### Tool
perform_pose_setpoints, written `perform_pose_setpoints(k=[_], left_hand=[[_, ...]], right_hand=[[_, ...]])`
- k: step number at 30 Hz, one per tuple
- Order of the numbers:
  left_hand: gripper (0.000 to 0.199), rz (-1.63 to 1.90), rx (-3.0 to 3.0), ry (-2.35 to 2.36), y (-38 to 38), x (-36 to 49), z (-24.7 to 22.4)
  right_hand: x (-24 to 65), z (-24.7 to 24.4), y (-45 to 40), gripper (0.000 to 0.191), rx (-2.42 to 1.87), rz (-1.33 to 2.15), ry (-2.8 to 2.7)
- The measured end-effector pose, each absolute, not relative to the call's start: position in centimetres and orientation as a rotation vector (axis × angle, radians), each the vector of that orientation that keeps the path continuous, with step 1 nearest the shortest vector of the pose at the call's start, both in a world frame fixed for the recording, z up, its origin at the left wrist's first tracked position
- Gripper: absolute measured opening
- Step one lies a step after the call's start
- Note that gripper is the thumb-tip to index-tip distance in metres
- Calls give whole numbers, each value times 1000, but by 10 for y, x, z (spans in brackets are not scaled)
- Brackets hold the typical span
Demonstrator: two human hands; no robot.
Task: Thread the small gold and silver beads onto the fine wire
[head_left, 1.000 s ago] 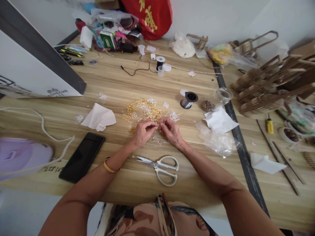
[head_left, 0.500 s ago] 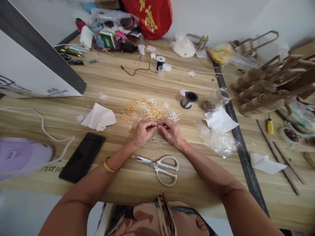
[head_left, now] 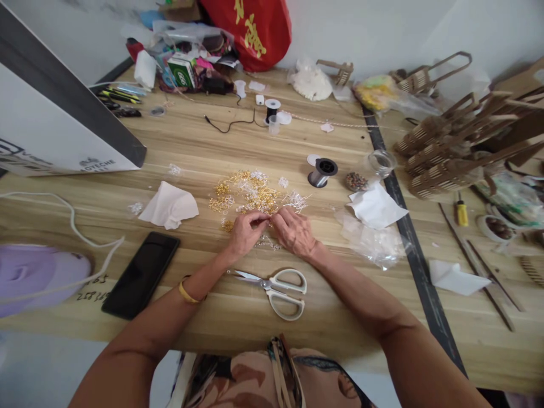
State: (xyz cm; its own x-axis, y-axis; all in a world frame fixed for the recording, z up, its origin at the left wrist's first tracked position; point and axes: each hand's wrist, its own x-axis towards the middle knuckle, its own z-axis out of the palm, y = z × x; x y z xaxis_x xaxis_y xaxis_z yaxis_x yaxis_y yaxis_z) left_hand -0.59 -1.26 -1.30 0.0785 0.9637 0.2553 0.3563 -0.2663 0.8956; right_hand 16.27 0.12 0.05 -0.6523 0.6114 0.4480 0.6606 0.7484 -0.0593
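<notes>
My left hand (head_left: 247, 231) and my right hand (head_left: 294, 231) meet fingertip to fingertip over the table, both pinched closed. Whatever sits between the fingers is too small to make out. Just beyond them spreads a pile of gold and silver jewelry findings (head_left: 255, 190), with silver pins (head_left: 296, 200) at its right side. A thin silver chain (head_left: 267, 243) lies below the fingertips, partly covered by my hands. Nearer to me rest white-handled scissors (head_left: 272, 288), blades pointing left and slightly apart.
A black phone (head_left: 141, 275) and a white cloth-like piece (head_left: 168, 205) lie left. To the right are a wire spool (head_left: 322, 172), a bead pile (head_left: 356, 181), a clear jar (head_left: 382, 164) and plastic bags (head_left: 372, 241). Woven baskets (head_left: 442, 153) crowd the far right; a large box (head_left: 63, 113) stands left.
My right hand has rolled over so its back faces up more, its fingers still against the left hand's fingertips. The view has shifted slightly; other things stay put.
</notes>
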Motion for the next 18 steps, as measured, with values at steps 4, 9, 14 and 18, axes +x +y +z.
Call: perform_pose_setpoints(k=[4, 9, 14, 18], left_hand=[[10, 1193, 1867, 1365, -14, -6, -10], [9, 1138, 2001, 1387, -14, -9, -6], [10, 1130, 2013, 1350, -14, -9, -5], [10, 1132, 2001, 1311, -14, -8, -4]], right_hand=[[164, 0, 1, 17, -950, -167, -2530], [162, 0, 4, 18, -989, 250, -2357], [160, 5, 8, 15, -865, 795, -1875], [159, 8, 8, 19, -855, 1090, -1586]])
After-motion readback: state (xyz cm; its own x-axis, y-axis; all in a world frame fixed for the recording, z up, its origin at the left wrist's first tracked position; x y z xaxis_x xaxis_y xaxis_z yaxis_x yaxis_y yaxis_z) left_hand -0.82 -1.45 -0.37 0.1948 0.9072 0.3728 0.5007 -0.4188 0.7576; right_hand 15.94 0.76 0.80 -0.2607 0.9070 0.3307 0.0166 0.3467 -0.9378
